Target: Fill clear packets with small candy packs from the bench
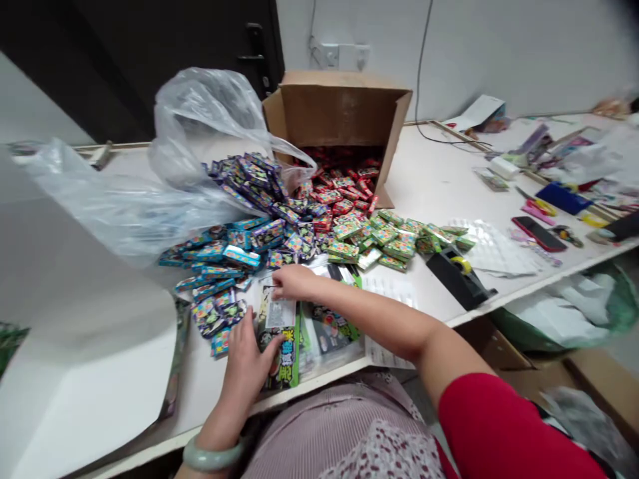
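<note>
My left hand (245, 364) lies on a green and black printed packet (279, 346) at the near table edge, fingers curled over its lower end. At the packet's top, my right hand (292, 283) pinches near a small white label (280, 313) with its fingers together. More clear and printed packets (329, 326) lie just to the right under my right forearm. Piles of small boxes spread behind them: blue ones (219, 266), purple ones (259, 179), red ones (344, 186) and green ones (394, 239).
An open cardboard box (339, 110) lies on its side at the back, red boxes spilling out. Clear plastic bags (200, 126) sit left of it. A black tape dispenser (456, 273), a red phone (538, 233) and scissors (536, 203) are to the right. A white sheet (84, 359) covers the left.
</note>
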### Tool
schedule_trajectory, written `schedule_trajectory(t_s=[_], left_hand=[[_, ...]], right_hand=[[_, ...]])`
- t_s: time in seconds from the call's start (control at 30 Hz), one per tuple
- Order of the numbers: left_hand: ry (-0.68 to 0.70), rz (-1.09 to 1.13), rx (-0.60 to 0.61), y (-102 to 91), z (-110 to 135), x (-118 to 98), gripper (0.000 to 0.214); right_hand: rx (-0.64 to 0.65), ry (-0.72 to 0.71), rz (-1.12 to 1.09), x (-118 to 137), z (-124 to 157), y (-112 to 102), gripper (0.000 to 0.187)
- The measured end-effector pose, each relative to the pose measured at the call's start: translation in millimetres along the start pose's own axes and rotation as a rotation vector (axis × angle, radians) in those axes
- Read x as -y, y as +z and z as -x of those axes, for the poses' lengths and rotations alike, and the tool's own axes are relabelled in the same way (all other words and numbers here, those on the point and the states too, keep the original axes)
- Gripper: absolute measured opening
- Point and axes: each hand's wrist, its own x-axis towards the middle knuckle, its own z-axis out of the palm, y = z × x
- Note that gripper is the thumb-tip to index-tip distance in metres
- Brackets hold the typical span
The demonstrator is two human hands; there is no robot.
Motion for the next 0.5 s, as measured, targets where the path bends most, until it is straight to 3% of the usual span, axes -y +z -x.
schedule_trajectory(t_s=[0.1, 0.17, 0.23, 0.33, 0.5], left_hand=[[-0.074, 0.305, -0.079, -19.9, -8.5, -9.3, 0.04], [-0.018, 0.328, -0.099, -35.4, -14.1, -21.8, 0.031], [0.081, 0.276, -0.079, -48.3, -18.0, -36.3, 0.028], [0.241, 0.112, 0.013, -59.9, -18.8, -55.0, 0.031], [0.377, -0.111, 0.101, -65.2, -13.5, -68.7, 0.041]], right_hand=[[-0.014, -0.07, -0.116, -5.1, 14.4, -22.5, 0.023], [0.087, -0.134, -0.36, -10.0, 25.5, -31.2, 0.018], [0.169, -0.139, -0.615, -15.0, 35.8, -33.8, 0.017], [0.185, -0.076, -0.927, -20.2, 49.2, -30.0, 0.019], [0.225, -0.092, -1.225, -23.2, 57.4, -22.8, 0.03]])
